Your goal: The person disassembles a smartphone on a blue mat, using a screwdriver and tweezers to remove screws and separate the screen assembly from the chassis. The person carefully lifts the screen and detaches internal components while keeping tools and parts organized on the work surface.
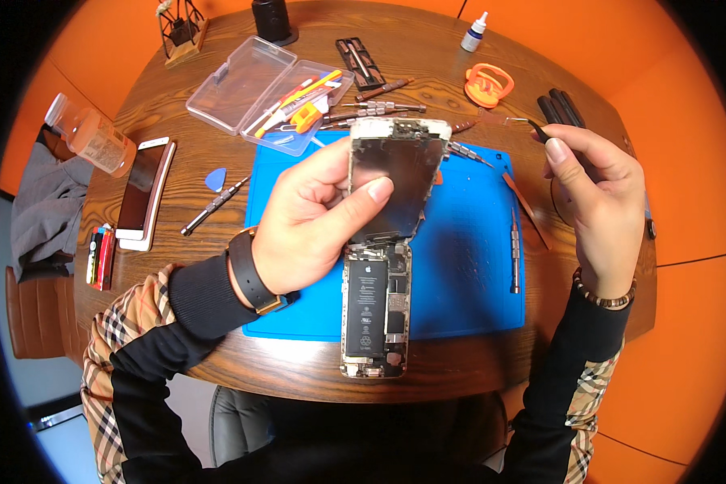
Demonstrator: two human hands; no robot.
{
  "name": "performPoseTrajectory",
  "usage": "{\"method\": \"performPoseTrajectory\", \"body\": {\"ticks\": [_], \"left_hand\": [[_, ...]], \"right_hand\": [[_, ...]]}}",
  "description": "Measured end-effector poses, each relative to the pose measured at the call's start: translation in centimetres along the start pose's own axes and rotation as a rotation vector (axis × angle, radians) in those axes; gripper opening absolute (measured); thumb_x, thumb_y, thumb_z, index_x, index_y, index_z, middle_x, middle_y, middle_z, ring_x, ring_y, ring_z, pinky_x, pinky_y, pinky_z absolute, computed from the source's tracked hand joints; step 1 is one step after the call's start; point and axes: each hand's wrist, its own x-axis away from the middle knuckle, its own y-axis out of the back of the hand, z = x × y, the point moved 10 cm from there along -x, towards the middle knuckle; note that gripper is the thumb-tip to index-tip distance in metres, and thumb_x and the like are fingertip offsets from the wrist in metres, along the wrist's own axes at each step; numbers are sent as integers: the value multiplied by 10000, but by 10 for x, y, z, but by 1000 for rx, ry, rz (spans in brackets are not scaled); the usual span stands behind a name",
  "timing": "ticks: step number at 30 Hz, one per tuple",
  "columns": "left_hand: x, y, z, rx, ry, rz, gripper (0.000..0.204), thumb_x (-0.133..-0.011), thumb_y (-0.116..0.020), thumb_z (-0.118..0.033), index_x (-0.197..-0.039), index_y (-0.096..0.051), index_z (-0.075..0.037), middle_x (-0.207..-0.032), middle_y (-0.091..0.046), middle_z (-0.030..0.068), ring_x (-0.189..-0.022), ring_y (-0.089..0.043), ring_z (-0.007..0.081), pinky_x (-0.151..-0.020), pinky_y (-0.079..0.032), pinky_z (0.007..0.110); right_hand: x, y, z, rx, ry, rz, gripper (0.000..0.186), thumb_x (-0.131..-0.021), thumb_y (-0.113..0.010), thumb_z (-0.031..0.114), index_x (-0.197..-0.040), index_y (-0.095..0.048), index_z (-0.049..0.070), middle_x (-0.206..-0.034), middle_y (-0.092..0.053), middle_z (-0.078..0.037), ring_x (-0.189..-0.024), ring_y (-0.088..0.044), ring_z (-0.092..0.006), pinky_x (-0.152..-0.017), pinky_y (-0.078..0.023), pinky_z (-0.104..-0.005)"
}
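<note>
My left hand grips the detached screen assembly of a phone, thumb across its dark back, holding it raised. Below it, the opened phone body, with battery and boards exposed, lies over the near edge of the blue mat and appears joined at the top to the screen. My right hand is closed on black tweezers with a fine tip, held over the mat's back right corner, apart from the phone. Behind the screen lie several metal screwdrivers, partly hidden. Another screwdriver lies along the mat's right edge.
Around the mat are an open plastic case with tools, an orange suction cup, a small bottle, two phones, a blue pick, a clear cup, markers and black items at right.
</note>
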Motion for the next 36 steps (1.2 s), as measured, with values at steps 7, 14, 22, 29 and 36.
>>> {"method": "performPoseTrajectory", "body": {"ticks": [7,14,22,29,36], "left_hand": [[2,3,2,33,3,-15,400,-1083,-585,-33,-1475,-536,26,-1261,-737,125,-1090,-726,159,-977,-576,311],[2,8,-2,-35,-70,-38,392,-1074,-606,-36,-1459,-561,18,-1287,-732,111,-1127,-704,135,-989,-555,287],[4,14,2,-53,-30,-34,389,-1066,-613,-61,-1445,-571,13,-1315,-716,114,-1169,-684,161,-1037,-525,324],[4,17,3,-109,-33,-42,389,-1064,-603,-58,-1448,-571,-2,-1339,-706,116,-1205,-672,179,-1076,-503,347],[4,17,1,-98,-42,-41,393,-1061,-605,-53,-1450,-569,-3,-1339,-707,114,-1208,-669,177,-1078,-499,346]], "right_hand": [[20,-13,-46,227,-211,228,146,-989,-743,68,-1059,-774,-57,-811,-712,-14,-691,-595,-62,-621,-475,-228],[23,-36,-52,370,-116,352,125,-980,-736,77,-988,-780,-39,-818,-721,-20,-736,-619,-81,-678,-502,-249],[23,-47,-60,374,-137,398,124,-970,-744,87,-952,-787,-29,-815,-718,-10,-732,-619,-71,-674,-503,-243],[19,-54,-65,305,-118,338,182,-930,-746,147,-901,-796,-26,-672,-650,-126,-639,-625,-194,-646,-526,-355],[19,-59,-67,359,-72,334,173,-902,-733,138,-877,-787,-25,-743,-692,-198,-673,-683,-292,-666,-548,-392]]}}
